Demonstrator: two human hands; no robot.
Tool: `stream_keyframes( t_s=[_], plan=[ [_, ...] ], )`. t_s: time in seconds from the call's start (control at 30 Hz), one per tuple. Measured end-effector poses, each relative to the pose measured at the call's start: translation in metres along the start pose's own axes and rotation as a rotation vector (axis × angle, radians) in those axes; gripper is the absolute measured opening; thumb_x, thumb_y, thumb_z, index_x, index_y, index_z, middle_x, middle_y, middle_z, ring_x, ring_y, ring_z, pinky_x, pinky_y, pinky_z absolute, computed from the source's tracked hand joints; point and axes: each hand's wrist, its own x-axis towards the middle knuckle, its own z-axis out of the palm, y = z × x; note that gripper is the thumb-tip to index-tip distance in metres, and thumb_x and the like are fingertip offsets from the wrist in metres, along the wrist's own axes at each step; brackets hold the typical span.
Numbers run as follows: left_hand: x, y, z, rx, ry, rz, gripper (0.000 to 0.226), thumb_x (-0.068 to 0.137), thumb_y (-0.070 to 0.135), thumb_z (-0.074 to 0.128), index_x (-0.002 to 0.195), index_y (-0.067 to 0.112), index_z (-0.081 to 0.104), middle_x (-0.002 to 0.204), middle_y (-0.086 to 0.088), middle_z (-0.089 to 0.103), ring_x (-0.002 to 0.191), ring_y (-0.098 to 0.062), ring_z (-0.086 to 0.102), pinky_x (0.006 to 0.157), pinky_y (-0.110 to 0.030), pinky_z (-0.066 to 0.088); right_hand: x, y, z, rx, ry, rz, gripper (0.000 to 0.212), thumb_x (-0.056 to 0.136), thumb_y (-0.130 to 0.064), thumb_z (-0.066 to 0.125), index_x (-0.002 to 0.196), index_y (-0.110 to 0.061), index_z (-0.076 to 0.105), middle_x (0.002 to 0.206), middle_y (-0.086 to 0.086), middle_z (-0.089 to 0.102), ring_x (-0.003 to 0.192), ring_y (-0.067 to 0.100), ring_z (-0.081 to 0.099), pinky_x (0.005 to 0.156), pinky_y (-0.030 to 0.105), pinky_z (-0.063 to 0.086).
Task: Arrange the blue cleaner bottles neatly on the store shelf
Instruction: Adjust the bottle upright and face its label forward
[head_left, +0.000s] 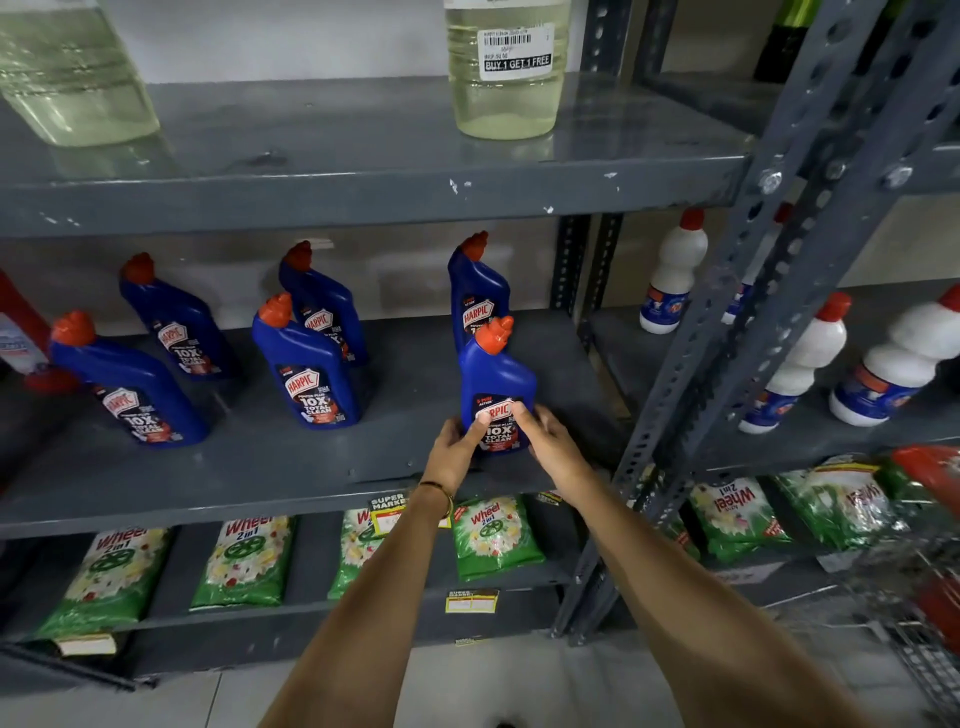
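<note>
Grey store shelf (291, 483): left hand (453, 453) and right hand (551, 448) clasp front blue bottle (496, 382) low; rigid, slick, fairly heavy

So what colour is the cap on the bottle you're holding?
Orange-red. The cap tops the blue bottle held in both hands, clearest in the head view.

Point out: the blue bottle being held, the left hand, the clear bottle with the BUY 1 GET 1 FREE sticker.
held blue bottle (496, 371), head view, on the blue shoulder below the cap
left hand (454, 451), head view, on the back of the hand
clear bottle (506, 106), head view, on the liquid-filled body below the sticker
</note>
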Motion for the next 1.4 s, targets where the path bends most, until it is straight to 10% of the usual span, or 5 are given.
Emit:
stream_keyframes(
  t_s=[0.27,1.4],
  plan=[
    [-0.015,0.0,0.0,0.034,-0.001,0.009,0.037,0.088,0.034,0.054,0.117,0.013,0.047,0.112,-0.002,0.058,0.087,-0.004,0.057,0.058,-0.011,0.05,-0.017,-0.003,0.001,-0.032,-0.032,-0.001,0.056,0.084,-0.055,0.051,0.129,-0.023,0.05,0.125,0.006,0.062,0.113,0.019,0.058,0.103,0.043,0.044],
    [-0.021,0.004,-0.005,0.184,-0.009,0.033,0.043,0.089,0.04,0.05,0.12,0.011,0.046,0.122,-0.009,0.057,0.104,-0.017,0.054,0.09,-0.029,0.045,-0.025,-0.007,-0.001,-0.134,-0.034,-0.01,0.053,0.088,-0.048,0.05,0.135,-0.023,0.042,0.128,0.002,0.057,0.109,0.011,0.054,0.091,0.026,0.04]
  ],
)
